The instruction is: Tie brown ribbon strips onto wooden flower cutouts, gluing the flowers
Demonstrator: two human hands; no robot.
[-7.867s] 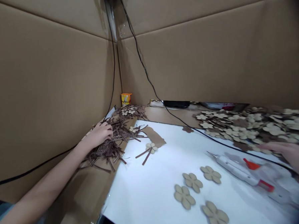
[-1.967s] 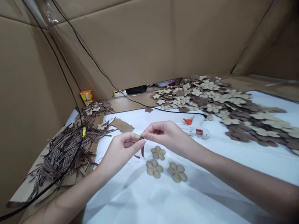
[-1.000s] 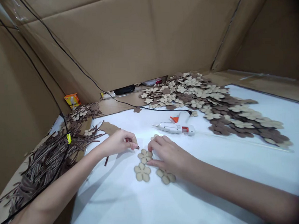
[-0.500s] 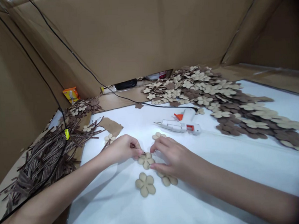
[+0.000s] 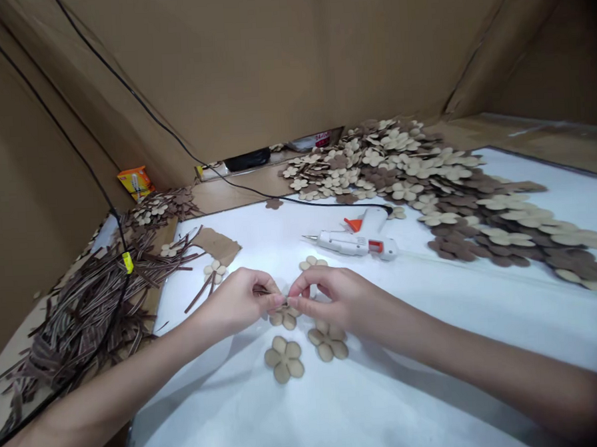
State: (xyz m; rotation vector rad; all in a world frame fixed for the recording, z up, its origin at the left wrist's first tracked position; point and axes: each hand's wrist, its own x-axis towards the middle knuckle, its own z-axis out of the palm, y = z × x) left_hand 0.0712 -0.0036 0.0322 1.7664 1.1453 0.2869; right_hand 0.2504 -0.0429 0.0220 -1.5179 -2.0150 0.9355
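My left hand (image 5: 242, 301) and my right hand (image 5: 332, 296) meet fingertip to fingertip just above a tan flower cut-out (image 5: 284, 315) on the white table (image 5: 435, 350). Both hands pinch a thin dark brown strip (image 5: 262, 292) between them. Two more tan flowers lie below, one (image 5: 284, 358) in front of my left hand and one (image 5: 327, 341) under my right wrist. Another flower (image 5: 311, 263) lies just beyond my right hand.
A white glue gun (image 5: 354, 242) with an orange trigger lies behind my hands, its black cord running left. A heap of brown strips (image 5: 83, 308) fills the left edge. A big pile of tan and brown flowers (image 5: 426, 183) covers the back right. Cardboard walls enclose everything.
My right hand lifted off the flowers and closed its fingers against my left hand's fingertips on the strip. The view shifted slightly; earlier my left hand fetched a strip from the heap.
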